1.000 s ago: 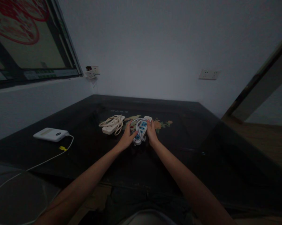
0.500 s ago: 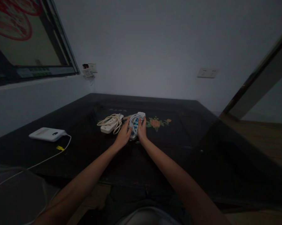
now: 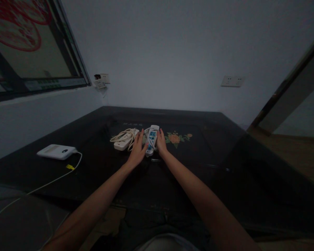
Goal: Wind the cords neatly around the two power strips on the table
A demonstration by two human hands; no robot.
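A power strip with blue sockets lies on the dark table, its pale cord looped over it. My left hand is at its left side, fingers stretched out and thumb near the strip's lower end. Along its right edge rests my right hand, fingers extended and not wrapped round it. Whether either hand presses on the strip I cannot tell. To the left is a second power strip, cream-white with a coiled cord; my left fingers reach between the two strips and partly cover its right side.
A white box-shaped device with a cable and yellow tag sits at the table's left. A flower picture decorates the tabletop. Wall sockets are at the back right, and more near the window.
Both hands have loosened from around the blue-socketed power strip, their fingers now straighter and farther apart. More of the strip shows between them. The view has shifted slightly.
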